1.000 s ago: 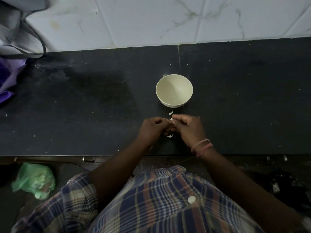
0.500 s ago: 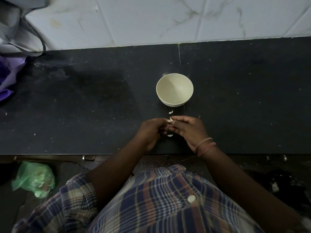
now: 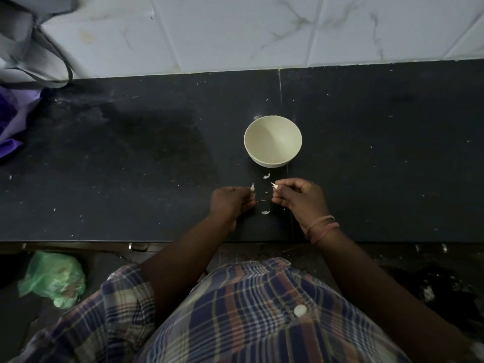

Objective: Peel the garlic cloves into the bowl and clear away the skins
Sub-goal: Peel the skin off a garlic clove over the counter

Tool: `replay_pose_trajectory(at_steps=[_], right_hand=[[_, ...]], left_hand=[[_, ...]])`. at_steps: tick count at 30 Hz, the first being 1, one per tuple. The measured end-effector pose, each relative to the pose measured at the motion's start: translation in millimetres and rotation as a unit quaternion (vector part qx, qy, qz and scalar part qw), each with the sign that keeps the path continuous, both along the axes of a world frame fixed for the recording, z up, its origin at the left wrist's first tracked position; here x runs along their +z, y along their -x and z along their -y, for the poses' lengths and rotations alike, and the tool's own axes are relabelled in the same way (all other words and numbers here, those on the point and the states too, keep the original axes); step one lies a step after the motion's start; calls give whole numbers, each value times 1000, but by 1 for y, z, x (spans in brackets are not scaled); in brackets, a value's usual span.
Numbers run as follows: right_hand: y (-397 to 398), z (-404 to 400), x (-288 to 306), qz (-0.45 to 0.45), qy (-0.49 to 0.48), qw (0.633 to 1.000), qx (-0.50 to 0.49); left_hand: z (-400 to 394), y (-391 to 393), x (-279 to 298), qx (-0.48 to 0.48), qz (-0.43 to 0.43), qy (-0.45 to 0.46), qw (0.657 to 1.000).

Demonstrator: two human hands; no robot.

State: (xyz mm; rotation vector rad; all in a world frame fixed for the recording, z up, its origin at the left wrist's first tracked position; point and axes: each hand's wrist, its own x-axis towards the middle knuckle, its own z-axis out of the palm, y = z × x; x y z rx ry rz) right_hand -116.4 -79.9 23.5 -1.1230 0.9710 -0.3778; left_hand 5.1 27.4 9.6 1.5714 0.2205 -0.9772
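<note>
We see a matt black stone-like counter (image 3: 131, 166), speckled and dusty. Bowl (image 3: 272, 142) looks smooth, cream, matt plastic or ceramic, can't tell which. Wall tiles (image 3: 235, 30) glossy, marble-veined. Shirt (image 3: 248, 315) woven plaid cloth. Green bag (image 3: 52, 279) thin crinkled plastic.

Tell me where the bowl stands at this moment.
In the head view the cream bowl stands upright on the dark counter, just right of centre, beyond both hands, with skin scraps lying before it.

Both hands (image 3: 267, 199) apart, each pinching garlic skin, near cream bowl (image 3: 272, 141).
</note>
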Motion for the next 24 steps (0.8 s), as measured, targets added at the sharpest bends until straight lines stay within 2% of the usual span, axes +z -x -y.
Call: replay_pose_trajectory(at_steps=[7,14,20,24], right_hand=[[2,-5,-3,-24,48,998,20],[0,-11,-1,-31,98,994,37],[0,-12,6,-24,113,992,46],[1,-11,6,-18,85,996,30]], left_hand=[[1,6,-1,-34,23,-11,999],[5,14,8,-90,15,82,992],[3,14,12,-112,29,68,991],[6,16,14,-134,26,52,989]])
